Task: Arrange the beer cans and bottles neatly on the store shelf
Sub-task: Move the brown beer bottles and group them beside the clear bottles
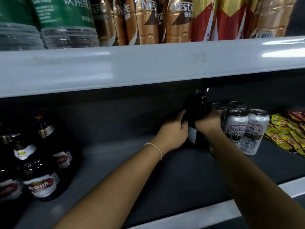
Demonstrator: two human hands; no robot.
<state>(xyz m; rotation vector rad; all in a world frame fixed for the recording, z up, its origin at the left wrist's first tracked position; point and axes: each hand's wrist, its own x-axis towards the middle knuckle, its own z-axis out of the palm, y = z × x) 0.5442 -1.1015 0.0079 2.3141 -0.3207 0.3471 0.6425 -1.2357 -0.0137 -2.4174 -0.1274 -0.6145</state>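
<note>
A dark beer bottle (202, 103) stands upright deep on the grey lower shelf (165, 171), its body mostly hidden by both hands. My left hand (173, 133) wraps its left side, and my right hand (208, 121) grips its right side. Just to the right stand several white patterned beer cans (245, 131), touching my right hand. At the far left of the shelf is a group of dark beer bottles with red and white labels (42, 176).
Yellow and red snack packets (287, 131) lie at the shelf's right end. The upper shelf edge (148, 66) hangs low overhead, carrying water bottles (66, 22) and bronze coffee bottles (145, 20).
</note>
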